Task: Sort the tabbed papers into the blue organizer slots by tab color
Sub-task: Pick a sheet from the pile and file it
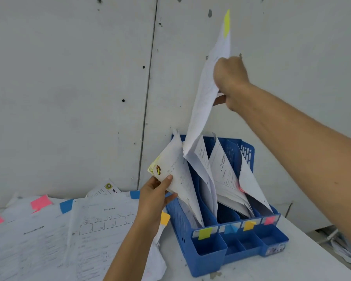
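Note:
A blue organizer (211, 254) stands on the table with slots labelled by a yellow tab (205, 233), a light blue tab (230, 228), an orange tab (249, 225) and a pink tab (270, 220). My right hand (230, 82) grips a sheet with a yellow tab (205, 94) held high, its lower edge reaching down at the leftmost slots. My left hand (154, 193) pinches the papers (176, 169) that stand in the leftmost slot and bends them to the left. The other slots hold more papers.
Loose tabbed papers (69, 230) lie spread on the table to the left, with pink, blue and orange tabs showing. A grey wall (69, 78) rises right behind the organizer. The table's right edge (322, 246) runs close to the organizer.

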